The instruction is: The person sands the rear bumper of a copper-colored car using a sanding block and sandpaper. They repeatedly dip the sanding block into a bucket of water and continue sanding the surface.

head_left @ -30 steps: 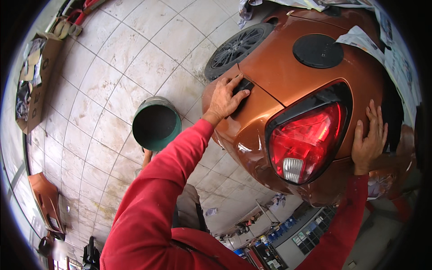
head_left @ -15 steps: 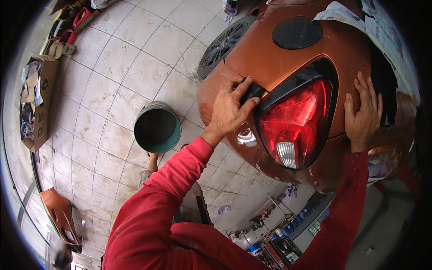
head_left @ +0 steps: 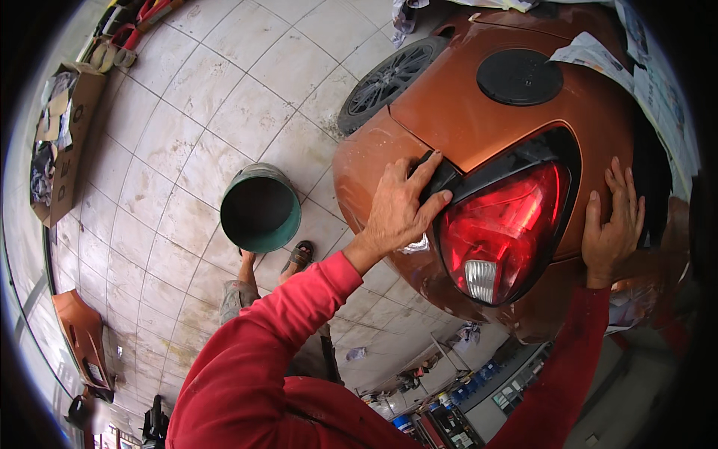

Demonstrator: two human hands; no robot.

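My left hand point(head_left: 398, 208) grips a small black block point(head_left: 446, 178), shaped like a sanding block, and presses it on the orange car body. The block sits by the upper left corner of the red tail light point(head_left: 505, 224), where a panel seam meets the lamp's black trim. My thumb lies along its near side, and the palm hides part of it. On the other side of the lamp, my right hand point(head_left: 613, 232) rests flat on the orange bodywork point(head_left: 591, 142) with its fingers stretched out and holds nothing. Above the lamp is a round black fuel-cap cover point(head_left: 520, 77).
A dark green bucket point(head_left: 260, 209) stands on the tiled floor point(head_left: 187, 142) near my feet. Newspaper point(head_left: 594, 56) covers part of the car at the far right. Along the left wall are a cardboard box point(head_left: 67, 168) of scraps and a loose orange car panel point(head_left: 78, 329).
The view has shifted, so the car sits slightly lower and further right. My left hand keeps the block at the lamp's corner, and my right hand stays flat on the body.
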